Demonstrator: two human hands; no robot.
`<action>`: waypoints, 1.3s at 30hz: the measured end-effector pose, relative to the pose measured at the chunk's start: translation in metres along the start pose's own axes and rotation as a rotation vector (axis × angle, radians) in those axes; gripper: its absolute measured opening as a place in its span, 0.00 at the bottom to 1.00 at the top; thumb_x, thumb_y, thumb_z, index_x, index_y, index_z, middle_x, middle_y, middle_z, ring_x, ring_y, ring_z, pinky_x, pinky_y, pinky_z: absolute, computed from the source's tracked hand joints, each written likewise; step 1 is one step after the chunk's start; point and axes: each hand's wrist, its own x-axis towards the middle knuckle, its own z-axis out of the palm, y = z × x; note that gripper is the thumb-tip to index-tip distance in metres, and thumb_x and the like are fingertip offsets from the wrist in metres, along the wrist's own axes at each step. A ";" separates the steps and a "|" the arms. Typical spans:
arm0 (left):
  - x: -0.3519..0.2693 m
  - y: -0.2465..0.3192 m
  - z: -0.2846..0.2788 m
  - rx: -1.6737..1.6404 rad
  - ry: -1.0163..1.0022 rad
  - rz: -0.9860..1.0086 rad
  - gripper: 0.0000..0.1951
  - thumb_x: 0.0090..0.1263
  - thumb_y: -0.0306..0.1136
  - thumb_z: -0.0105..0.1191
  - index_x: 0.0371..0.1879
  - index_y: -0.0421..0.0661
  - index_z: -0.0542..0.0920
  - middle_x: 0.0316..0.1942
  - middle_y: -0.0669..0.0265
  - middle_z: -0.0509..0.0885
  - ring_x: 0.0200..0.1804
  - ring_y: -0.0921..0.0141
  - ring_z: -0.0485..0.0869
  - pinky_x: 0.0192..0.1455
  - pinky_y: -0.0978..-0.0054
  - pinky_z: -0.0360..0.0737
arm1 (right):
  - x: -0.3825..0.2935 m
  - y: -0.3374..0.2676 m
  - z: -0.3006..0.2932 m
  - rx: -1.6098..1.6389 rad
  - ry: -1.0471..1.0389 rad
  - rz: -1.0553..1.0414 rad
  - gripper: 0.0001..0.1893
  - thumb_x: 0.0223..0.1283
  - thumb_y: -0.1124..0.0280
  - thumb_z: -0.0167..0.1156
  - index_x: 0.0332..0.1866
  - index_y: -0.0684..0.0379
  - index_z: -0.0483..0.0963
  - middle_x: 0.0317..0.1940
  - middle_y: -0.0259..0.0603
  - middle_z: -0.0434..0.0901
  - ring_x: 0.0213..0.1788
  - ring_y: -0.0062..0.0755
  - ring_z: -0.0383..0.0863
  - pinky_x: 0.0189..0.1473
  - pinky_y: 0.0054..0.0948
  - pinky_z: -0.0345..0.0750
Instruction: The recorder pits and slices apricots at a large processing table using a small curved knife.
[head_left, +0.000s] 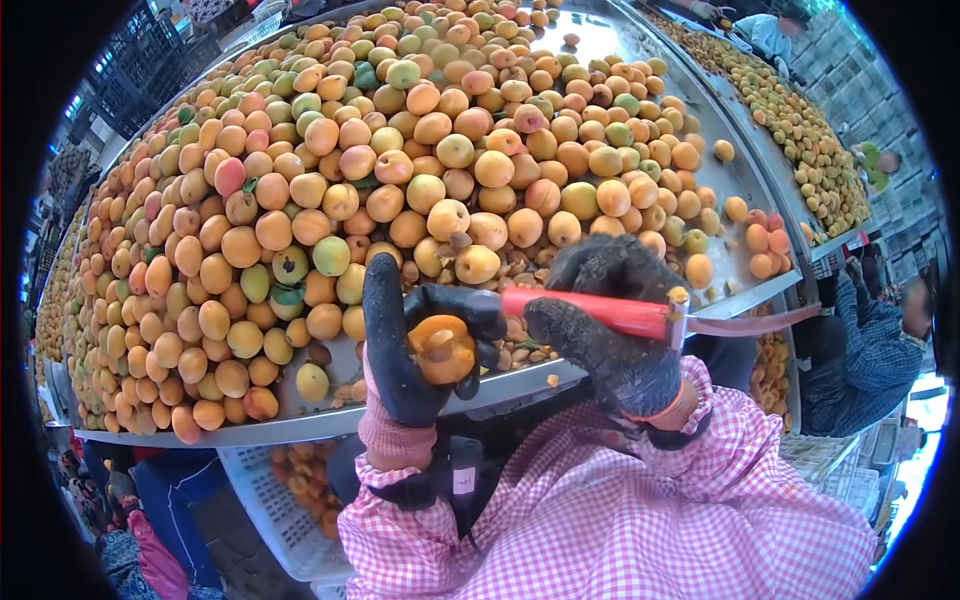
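Observation:
My left hand (420, 337), in a black glove, holds an apricot (442, 349) whose flesh is cut open. In my right hand (615, 322), also gloved, is a red-handled tool (592, 310) with a metal fitting at its outer end, where a bit of orange flesh sticks, and a band trailing from it. The tool's other end reaches the fingers of my left hand, above the apricot. Behind both hands a large heap of whole apricots (390, 165) covers a metal table (525, 379). Loose pits (517, 352) lie between my hands near the table's edge.
Below the edge stands a white plastic basket (262, 510) holding opened apricots (304, 480). A second metal table with apricots (810, 150) runs along the right. A person (870, 345) in a checked top sits at the right; another person's pink sleeve (154, 555) shows at lower left.

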 end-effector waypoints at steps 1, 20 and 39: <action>0.001 -0.001 0.000 0.084 -0.006 0.099 0.48 0.53 0.20 0.64 0.71 0.40 0.46 0.40 0.55 0.81 0.38 0.66 0.84 0.44 0.70 0.81 | -0.005 -0.002 0.004 0.039 0.023 0.087 0.13 0.47 0.75 0.73 0.31 0.62 0.74 0.26 0.35 0.78 0.27 0.21 0.77 0.27 0.21 0.72; 0.004 -0.019 -0.016 0.726 0.087 0.228 0.40 0.54 0.23 0.62 0.68 0.38 0.58 0.34 0.61 0.82 0.36 0.68 0.82 0.41 0.74 0.79 | 0.007 0.028 0.025 0.432 -0.099 0.672 0.13 0.59 0.62 0.64 0.33 0.62 0.72 0.20 0.36 0.76 0.12 0.21 0.73 0.13 0.18 0.71; 0.014 -0.042 -0.007 0.547 0.326 -0.052 0.28 0.65 0.29 0.47 0.63 0.30 0.59 0.47 0.54 0.79 0.47 0.59 0.78 0.54 0.65 0.71 | -0.003 0.040 0.028 -0.063 -0.268 -0.062 0.11 0.51 0.70 0.68 0.39 0.61 0.78 0.30 0.42 0.80 0.29 0.33 0.81 0.31 0.29 0.76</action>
